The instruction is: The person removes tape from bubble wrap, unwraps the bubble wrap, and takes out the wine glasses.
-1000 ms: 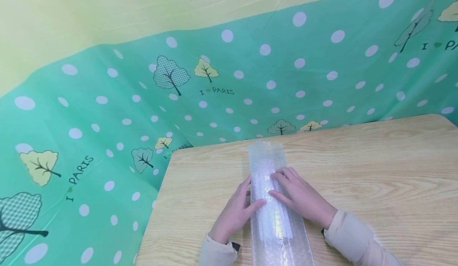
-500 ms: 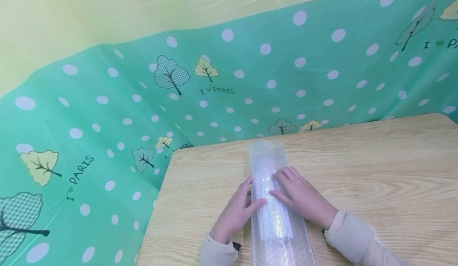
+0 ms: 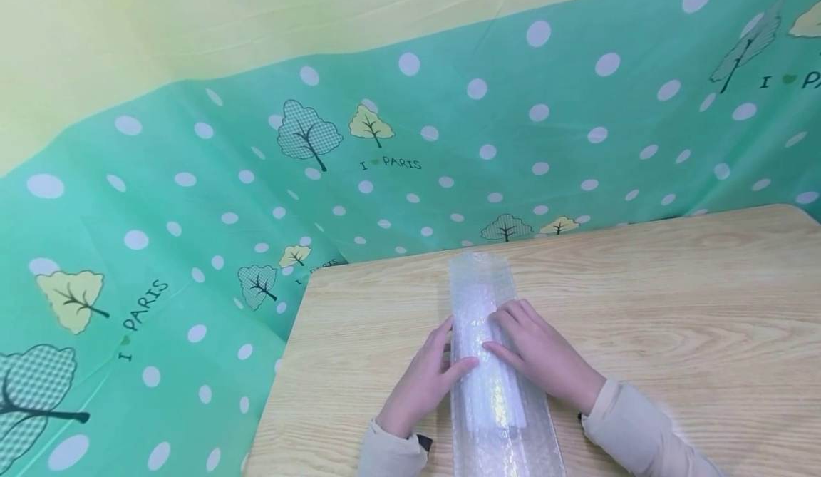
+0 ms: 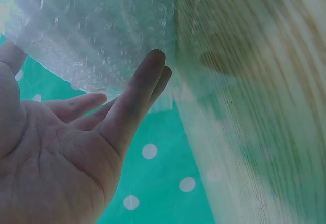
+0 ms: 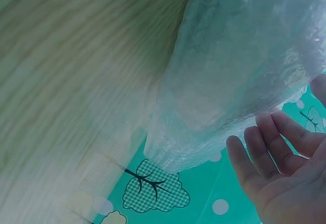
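A long bundle of clear bubble wrap [image 3: 474,270] lies lengthwise on the table, with something whitish showing through its middle that I cannot identify. My left hand [image 3: 418,377] rests along its left side, thumb on top and fairly straight fingers against the side. In the left wrist view, the palm of that left hand [image 4: 66,152] faces the wrap [image 4: 102,30]. From the right, my right hand [image 3: 541,352] touches the top with its thumb and fingertips. The right wrist view has these slightly bent fingers [image 5: 262,158] at the upper side of the wrap [image 5: 219,66].
The wooden table [image 3: 673,306] extends to the right and a shorter way to the left. A green and yellow cloth [image 3: 385,199] with white dots and tree prints hangs behind it and on the left.
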`<state>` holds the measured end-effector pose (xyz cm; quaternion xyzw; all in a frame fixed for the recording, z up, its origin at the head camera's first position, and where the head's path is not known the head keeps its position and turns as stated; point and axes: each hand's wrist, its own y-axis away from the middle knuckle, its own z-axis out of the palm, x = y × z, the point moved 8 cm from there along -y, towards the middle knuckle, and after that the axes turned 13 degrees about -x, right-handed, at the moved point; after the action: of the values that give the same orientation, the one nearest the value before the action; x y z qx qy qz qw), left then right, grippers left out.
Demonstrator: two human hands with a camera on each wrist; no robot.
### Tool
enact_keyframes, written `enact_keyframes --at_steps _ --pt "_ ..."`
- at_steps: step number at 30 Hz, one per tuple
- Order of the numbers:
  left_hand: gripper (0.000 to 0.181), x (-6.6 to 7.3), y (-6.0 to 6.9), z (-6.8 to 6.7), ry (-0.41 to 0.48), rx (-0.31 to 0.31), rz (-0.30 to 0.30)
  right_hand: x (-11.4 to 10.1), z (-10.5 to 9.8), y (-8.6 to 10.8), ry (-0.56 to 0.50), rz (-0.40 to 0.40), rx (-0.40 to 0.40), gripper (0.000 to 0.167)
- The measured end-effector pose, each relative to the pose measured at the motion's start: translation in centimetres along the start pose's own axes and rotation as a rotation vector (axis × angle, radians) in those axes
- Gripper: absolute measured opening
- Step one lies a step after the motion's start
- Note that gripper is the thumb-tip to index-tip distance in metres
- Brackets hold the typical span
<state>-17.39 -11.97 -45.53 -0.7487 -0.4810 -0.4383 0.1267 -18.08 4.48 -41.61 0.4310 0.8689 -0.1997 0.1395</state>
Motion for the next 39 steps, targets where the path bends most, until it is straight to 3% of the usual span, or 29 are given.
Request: enact_keyframes --at_steps 39 --pt "0.084 -0.42 -0.08 0.13 -0.021 -0.007 -0.029 -0.42 0.09 0.03 0.017 -0.028 0.023 0.032"
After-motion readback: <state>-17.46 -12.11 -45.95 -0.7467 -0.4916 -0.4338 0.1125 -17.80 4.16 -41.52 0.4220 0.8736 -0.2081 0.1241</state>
